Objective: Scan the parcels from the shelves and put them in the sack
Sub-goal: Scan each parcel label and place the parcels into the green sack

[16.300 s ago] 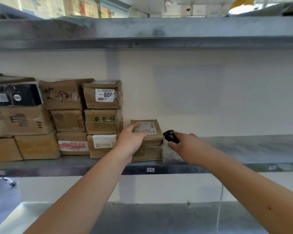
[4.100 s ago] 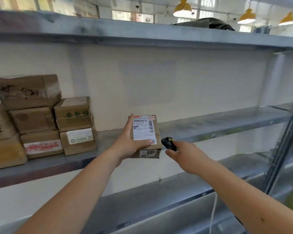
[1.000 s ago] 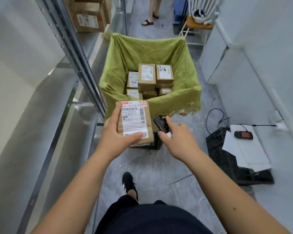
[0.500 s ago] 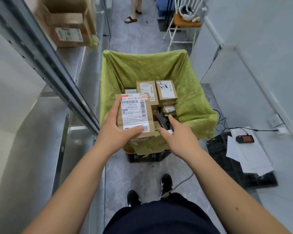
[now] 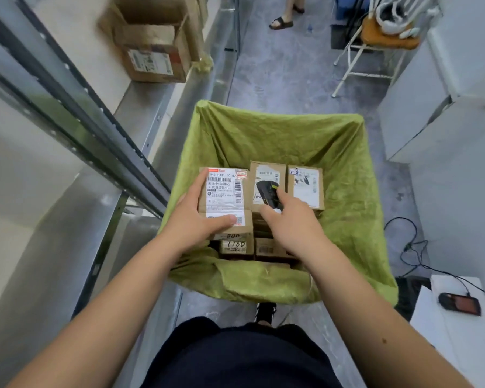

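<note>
The left hand (image 5: pixel 192 224) grips a small brown cardboard parcel with a white printed shipping label (image 5: pixel 226 200) over the open mouth of the green fabric sack (image 5: pixel 345 175). The thumb lies across the lower edge of the label and the other fingers (image 5: pixel 200 180) curl round the parcel's left side, so the box is pinched between them, label facing up. The parcel sits at the left side of the sack, level with the topmost boxes there; whether it touches the boxes beneath cannot be told.

The right hand (image 5: pixel 290 219) holds a small black handheld scanner (image 5: pixel 268 193), its fingers curled round the body and the thumb on the near end. The scanner is just to the right of the held parcel, over a second brown cardboard box with a label (image 5: pixel 268 175) that lies in the sack. Beside that one, further right, lies another labelled brown box (image 5: pixel 305 186). Lower brown boxes with handwritten numbers (image 5: pixel 235 246) show near the sack's front edge, below the hands.

To the left runs grey metal shelving (image 5: pixel 76 88), with an opened large cardboard carton (image 5: pixel 151 46) on a far shelf. On the grey floor beyond the sack stand a white-framed chair with an orange cushion (image 5: pixel 387 37) and a person's sandalled foot (image 5: pixel 282 22). At the right, a dark phone with a cable (image 5: pixel 459 303) lies on a white surface. The person's dark shorts (image 5: pixel 241 357) and one black shoe (image 5: pixel 265 313) show at the bottom.
</note>
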Demonstrator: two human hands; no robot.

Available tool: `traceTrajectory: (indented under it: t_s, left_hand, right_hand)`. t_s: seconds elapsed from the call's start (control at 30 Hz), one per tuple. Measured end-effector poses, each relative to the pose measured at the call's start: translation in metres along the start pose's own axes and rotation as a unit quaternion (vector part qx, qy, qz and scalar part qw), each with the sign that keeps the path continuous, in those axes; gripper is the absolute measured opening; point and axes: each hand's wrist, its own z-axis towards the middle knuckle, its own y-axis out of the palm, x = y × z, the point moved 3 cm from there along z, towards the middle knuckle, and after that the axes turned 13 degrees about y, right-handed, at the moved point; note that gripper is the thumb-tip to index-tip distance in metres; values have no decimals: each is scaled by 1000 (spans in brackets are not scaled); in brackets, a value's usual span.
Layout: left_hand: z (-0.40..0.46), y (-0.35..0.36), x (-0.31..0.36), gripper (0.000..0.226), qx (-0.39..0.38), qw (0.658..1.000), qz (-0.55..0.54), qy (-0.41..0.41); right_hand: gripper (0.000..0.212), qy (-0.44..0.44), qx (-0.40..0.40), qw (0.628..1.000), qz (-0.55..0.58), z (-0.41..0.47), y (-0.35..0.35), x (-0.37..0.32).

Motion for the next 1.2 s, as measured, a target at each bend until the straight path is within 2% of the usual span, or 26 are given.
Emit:
traceTrajectory:
  t_s: [0.27,0.4,0.53,0.63,0.73,0.93,1.1,1.2]
  left_hand:
    - [87,11,-46,131,-22,997,0,-68]
    - [126,27,-81,130,-37,995,-51,-76]
    - [152,38,-112,114,-44,993,-57,-98]
    - [158,42,-123,108,-80,993,-5,-82]
    - [157,47,-127,111,-116,989,32,-81]
    - [160,49,-128,112,-122,985,93,-74]
    - [153,51,-123,100,-133,977,163,-44]
    - [142,50,-109,101,-138,968,208,-27]
  right_hand:
    - [60,31,-42,998,-23,62,-3,-25]
    - [46,59,-31,997,-36,78,7,-26]
    - [65,107,-23,993,-34,79,17,-24]
    - [76,136,-23,990,-39,74,24,-25]
    - [75,150,-6,988,-36,69,29,-27]
    - [74,164,9,986,-27,60,38,-32]
    - [77,170,6,985,-27,52,46,-32]
    - [77,166,8,986,-23,48,45,-28]
